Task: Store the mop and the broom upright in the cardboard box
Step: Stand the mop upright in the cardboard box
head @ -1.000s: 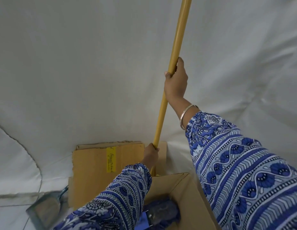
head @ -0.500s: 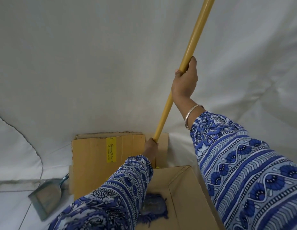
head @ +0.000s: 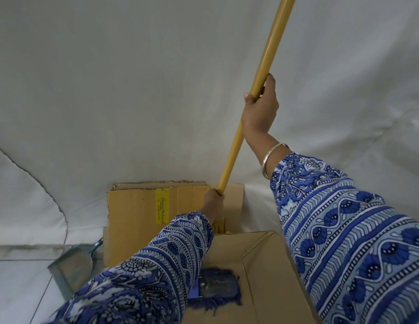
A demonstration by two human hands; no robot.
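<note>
A long yellow handle slants up to the right, out of the top of the frame. My right hand grips it high up, and my left hand grips it low, just above the open cardboard box. Which tool the handle belongs to I cannot tell, since its lower end is hidden behind my left arm. A blue fringed mop head lies flat on the bottom of the box. A little yellow shows at the box's far inner edge.
Flattened cardboard with a yellow label leans against the white fabric wall behind the box. A grey dustpan lies on the tiled floor to the left. White sheeting covers the whole background.
The handle's top has swung to the right and leans more. My right hand moved right with it; my left hand kept its low grip. More of the mop head shows.
</note>
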